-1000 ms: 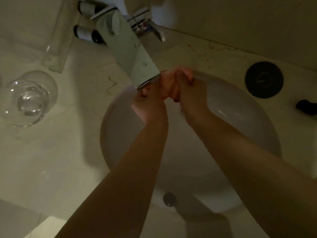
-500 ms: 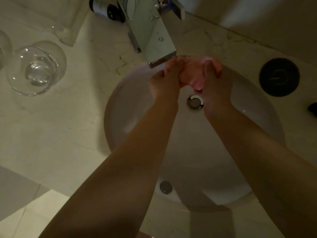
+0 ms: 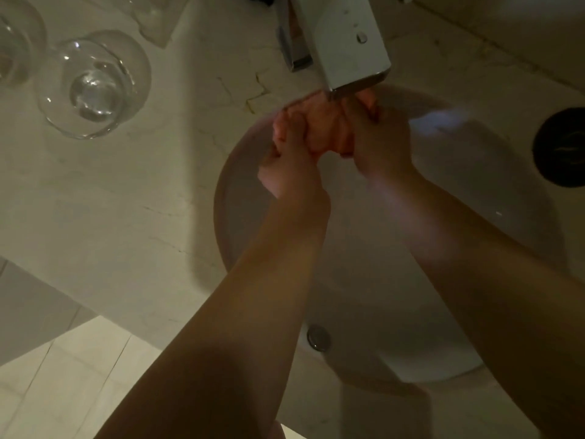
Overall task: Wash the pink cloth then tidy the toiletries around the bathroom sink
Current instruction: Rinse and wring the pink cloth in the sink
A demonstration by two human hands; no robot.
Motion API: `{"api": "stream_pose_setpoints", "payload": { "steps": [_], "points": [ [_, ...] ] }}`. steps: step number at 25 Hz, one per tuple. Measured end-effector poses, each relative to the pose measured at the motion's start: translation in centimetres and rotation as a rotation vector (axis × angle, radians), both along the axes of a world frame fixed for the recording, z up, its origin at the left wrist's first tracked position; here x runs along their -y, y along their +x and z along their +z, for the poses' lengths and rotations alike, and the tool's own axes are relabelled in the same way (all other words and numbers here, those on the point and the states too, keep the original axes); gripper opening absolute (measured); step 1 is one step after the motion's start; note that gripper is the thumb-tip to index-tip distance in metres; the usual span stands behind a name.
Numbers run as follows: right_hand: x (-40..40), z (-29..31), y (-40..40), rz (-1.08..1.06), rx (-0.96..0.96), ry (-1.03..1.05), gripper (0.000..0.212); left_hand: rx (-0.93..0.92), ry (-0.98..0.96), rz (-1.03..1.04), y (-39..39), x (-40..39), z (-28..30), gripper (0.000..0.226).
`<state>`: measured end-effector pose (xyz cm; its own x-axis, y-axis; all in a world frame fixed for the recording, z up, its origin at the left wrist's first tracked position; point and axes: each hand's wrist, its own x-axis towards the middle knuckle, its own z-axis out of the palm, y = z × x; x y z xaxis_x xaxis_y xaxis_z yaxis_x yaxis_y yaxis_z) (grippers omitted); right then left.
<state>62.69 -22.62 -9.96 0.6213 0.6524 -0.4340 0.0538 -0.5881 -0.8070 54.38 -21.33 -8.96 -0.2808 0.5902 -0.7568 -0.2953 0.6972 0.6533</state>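
Observation:
The pink cloth (image 3: 326,128) is bunched up between both my hands, right under the spout of the chrome faucet (image 3: 345,39). My left hand (image 3: 289,166) grips its left side and my right hand (image 3: 380,144) grips its right side. Both hands hover over the back part of the white round sink (image 3: 493,217). Much of the cloth is hidden inside my fingers, and the picture is dim and a little blurred.
Two clear drinking glasses (image 3: 93,87) stand on the marble counter (image 3: 120,198) to the left of the sink. A dark round object (image 3: 562,147) lies on the counter at the right edge. The sink's overflow hole (image 3: 318,337) is near me. Floor tiles (image 3: 60,381) show at bottom left.
The view has shifted, so the faucet and glasses sit higher and nearer the frame's top. My hands keep working the cloth under the spout; the drain is now covered by my arms.

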Motion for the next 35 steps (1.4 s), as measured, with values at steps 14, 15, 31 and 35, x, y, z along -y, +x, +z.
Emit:
{"api": "stream_pose_setpoints", "payload": {
  "steps": [14,15,31,35],
  "points": [
    [-1.5,0.4,-4.6,0.162,-0.003,0.060,0.022,-0.033,0.012,0.234,-3.5,1.5,1.1,0.015],
    [-1.3,0.5,-4.2,0.131,0.013,0.052,0.025,0.003,-0.019,0.210,-3.3,1.2,1.5,0.015],
    [-1.3,0.7,-7.9,0.464,0.004,-0.033,0.025,0.145,-0.119,0.483,-6.9,4.0,1.9,0.013],
    [-0.5,0.4,-8.6,0.685,0.007,-0.077,0.040,0.126,-0.184,0.466,-7.6,6.4,2.2,0.012]
  ]
}}
